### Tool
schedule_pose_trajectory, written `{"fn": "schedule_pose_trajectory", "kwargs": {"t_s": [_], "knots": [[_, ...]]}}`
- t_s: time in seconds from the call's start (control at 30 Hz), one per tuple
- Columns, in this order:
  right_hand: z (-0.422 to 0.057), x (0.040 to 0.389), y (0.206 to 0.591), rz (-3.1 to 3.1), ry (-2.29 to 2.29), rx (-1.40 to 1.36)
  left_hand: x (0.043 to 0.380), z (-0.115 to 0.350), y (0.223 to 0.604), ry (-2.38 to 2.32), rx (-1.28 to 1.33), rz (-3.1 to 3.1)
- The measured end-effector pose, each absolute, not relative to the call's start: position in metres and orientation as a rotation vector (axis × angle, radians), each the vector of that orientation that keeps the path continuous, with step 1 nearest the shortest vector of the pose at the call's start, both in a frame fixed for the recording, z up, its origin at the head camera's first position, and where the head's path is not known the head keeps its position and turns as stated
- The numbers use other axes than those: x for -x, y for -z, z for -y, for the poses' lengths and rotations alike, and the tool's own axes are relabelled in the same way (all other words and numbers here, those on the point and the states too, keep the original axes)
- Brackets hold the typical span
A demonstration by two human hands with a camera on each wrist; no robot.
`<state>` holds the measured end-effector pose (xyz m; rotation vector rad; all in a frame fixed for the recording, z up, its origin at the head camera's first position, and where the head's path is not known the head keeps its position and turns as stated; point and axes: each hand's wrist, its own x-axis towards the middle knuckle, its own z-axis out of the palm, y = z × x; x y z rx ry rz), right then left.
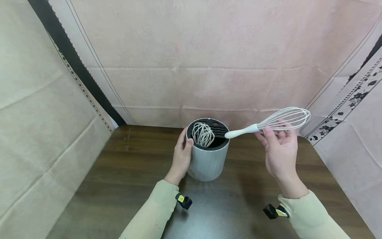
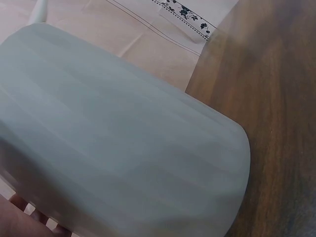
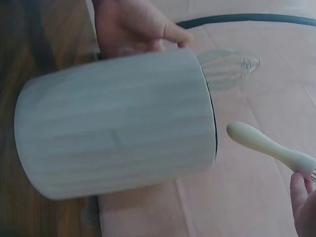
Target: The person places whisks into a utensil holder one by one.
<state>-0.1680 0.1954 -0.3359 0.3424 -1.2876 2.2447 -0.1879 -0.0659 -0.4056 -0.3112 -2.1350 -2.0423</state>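
Note:
A pale grey utensil holder (image 1: 207, 162) with a ribbed side and a black slotted top insert (image 1: 219, 126) stands upright on the wooden table. My left hand (image 1: 182, 154) grips its left side, thumb near the rim and fingers round the back. Out of the holder's opening rises the wire head of one whisk (image 1: 203, 134); the rest of it is hidden inside. A second whisk (image 1: 241, 132), with a white handle, is pinched by my right hand (image 1: 282, 151) at its wires. Its handle points left, the tip overlapping the holder's right rim in the head view.
The brown wooden table (image 1: 134, 186) runs back to a pinkish cloth backdrop (image 1: 191, 86). Cloth sheets (image 1: 44, 142) also flank it on the left, and on the right with a black floral border (image 1: 355, 99). A small black device is strapped to each wrist.

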Motion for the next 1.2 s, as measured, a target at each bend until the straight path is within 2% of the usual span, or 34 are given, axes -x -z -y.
{"fn": "schedule_pose_trajectory", "kwargs": {"t_s": [0.43, 0.93, 1.2], "knots": [[-0.163, 0.178, 0.352, 1.641, -2.144, -0.393, 0.187, 0.066, 0.405, 2.075, 0.262, 2.134], [-0.148, 0.185, 0.366, 1.875, -1.911, -0.424, 0.188, 0.065, 0.402, 2.062, 0.278, 2.127], [-0.147, 0.185, 0.378, 2.239, -1.495, -0.28, 0.186, 0.065, 0.404, 2.056, 0.246, 2.139]]}}
